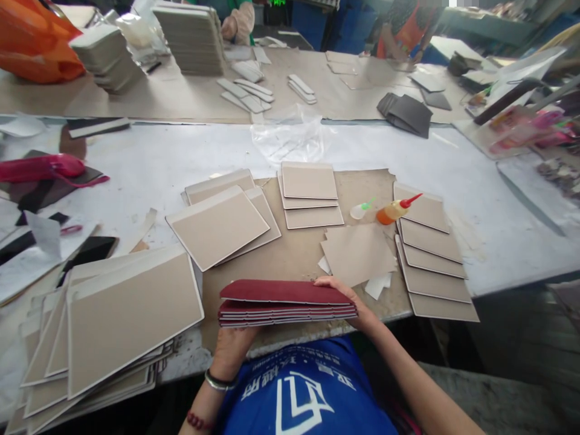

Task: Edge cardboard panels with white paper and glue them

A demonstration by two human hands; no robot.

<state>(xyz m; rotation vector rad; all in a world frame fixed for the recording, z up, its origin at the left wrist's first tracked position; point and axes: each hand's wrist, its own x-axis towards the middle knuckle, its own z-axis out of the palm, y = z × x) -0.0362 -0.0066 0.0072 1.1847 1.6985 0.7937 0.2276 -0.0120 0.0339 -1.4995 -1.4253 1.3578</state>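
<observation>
A stack of dark red flat panels (285, 293), pale at the edges, is held level just above the near table edge. My left hand (240, 337) supports it from below at the left end, its fingers hidden under the stack. At the right end my right hand (347, 294) grips it, with fingers over the top back edge. The top panel bows up a little from those beneath. Behind the stack lie a rough beige sheet (360, 251), a small bottle with a green tip (360, 211) and an orange-filled bottle with a red nozzle (390, 212).
Beige panels lie in a large pile (131, 320) at left, a fanned group (217, 226), a short overlapping row (310, 181) and a column (435, 275) at right. Clear plastic (290, 136) lies farther back. Across the table are tall board stacks (190, 39) and two other people.
</observation>
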